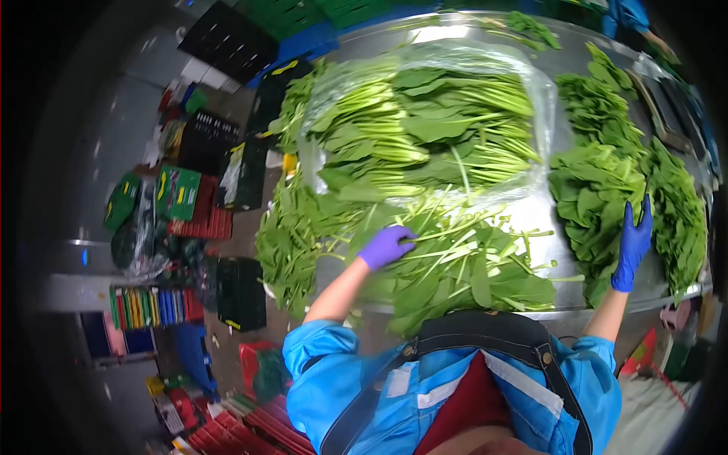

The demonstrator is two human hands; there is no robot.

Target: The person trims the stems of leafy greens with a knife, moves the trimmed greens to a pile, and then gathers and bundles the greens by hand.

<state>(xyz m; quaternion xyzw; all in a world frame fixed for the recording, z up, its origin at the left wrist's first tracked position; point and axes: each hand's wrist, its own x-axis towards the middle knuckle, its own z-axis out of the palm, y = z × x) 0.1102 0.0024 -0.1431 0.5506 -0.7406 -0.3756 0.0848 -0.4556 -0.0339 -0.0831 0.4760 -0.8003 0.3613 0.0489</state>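
Observation:
My left hand [387, 246], in a purple glove, is closed at the left end of some loose green stems [447, 227] near the table's front edge. My right hand [635, 239], also gloved in purple, has its fingers spread between two heaps of leafy greens [599, 182] on the right; its palm side is hidden. Behind the loose stems, bundled leafy greens [432, 129] lie in two rows on a clear plastic sheet [542, 98]. More leaves [288, 243] are piled at the left edge.
The metal table [561, 227] curves round in front of me. Black crates [227, 42], a green box [178, 192] and red crates [212, 216] stand on the left. Another person's arm [656, 38] shows at the far right corner.

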